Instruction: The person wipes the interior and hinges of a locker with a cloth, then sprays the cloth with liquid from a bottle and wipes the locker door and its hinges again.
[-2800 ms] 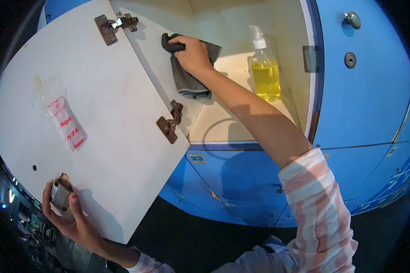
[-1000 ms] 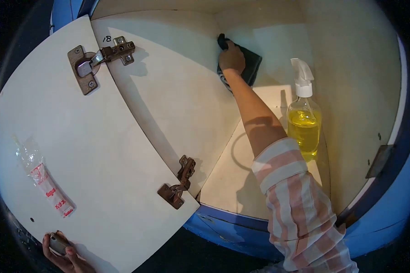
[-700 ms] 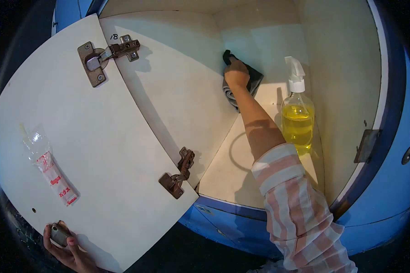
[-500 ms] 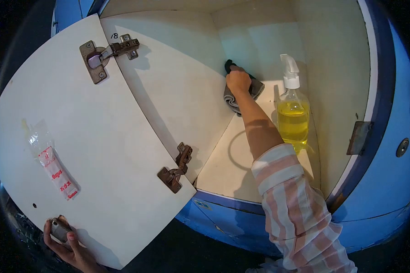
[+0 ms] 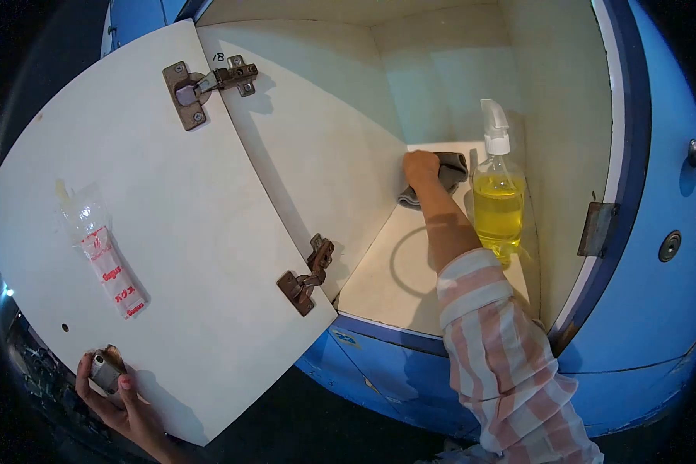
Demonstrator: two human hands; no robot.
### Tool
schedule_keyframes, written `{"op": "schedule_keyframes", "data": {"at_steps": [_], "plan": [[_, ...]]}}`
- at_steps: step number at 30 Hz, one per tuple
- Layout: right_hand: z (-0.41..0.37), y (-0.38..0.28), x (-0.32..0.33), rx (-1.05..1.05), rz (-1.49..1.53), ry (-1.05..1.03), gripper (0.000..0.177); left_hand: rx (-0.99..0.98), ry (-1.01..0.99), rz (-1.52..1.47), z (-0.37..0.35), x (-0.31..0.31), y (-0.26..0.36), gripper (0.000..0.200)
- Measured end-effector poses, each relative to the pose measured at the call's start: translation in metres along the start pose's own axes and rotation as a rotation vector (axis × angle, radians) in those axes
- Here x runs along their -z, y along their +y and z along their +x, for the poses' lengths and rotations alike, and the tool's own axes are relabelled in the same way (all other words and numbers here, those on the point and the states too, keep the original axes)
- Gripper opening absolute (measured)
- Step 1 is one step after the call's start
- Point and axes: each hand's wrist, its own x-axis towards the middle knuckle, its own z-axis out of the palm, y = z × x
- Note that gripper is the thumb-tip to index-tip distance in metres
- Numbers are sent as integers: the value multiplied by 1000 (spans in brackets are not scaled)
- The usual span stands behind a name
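Observation:
Inside the cabinet, my right hand point(image 5: 424, 172) is closed on a folded grey cloth point(image 5: 452, 168) low in the back left corner. Part of the cloth lies hidden under my hand and wrist. To the right of it stands a clear spray bottle point(image 5: 498, 205) with yellow liquid and a white trigger head. My left hand point(image 5: 124, 410) is at the lower edge of the open white cabinet door point(image 5: 185, 255). Its fingers and thumb close around the metal door lock point(image 5: 107, 373).
A clear plastic packet with red print point(image 5: 112, 267) is on the door's inner face. Two metal hinges, an upper point(image 5: 197, 93) and a lower point(image 5: 305, 278), join the door to the side wall. A metal plate point(image 5: 595, 230) sits on the right frame.
My right hand has moved down with the cloth, from against the back of the left wall to the cabinet floor. My left hand stays on the lock; the view has shifted slightly.

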Motion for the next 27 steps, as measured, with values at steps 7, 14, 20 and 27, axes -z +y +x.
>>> {"op": "schedule_keyframes", "data": {"at_steps": [7, 14, 20, 27], "plan": [[-2, -21, 10, 37, -328, -336, 25, 83, -34, -64, -1, -1, 8, 49], [-32, -44, 52, 49, -271, -500, 28, 65, -67, -140, 0, -1, 9, 46], [-42, -36, 95, -49, 169, -125, 29, -45, -64, -114, 2, -1, 10, 42], [-43, -83, 174, -4, 867, 665, 31, -29, -74, -76, 1, 1, -2, 45]]}}
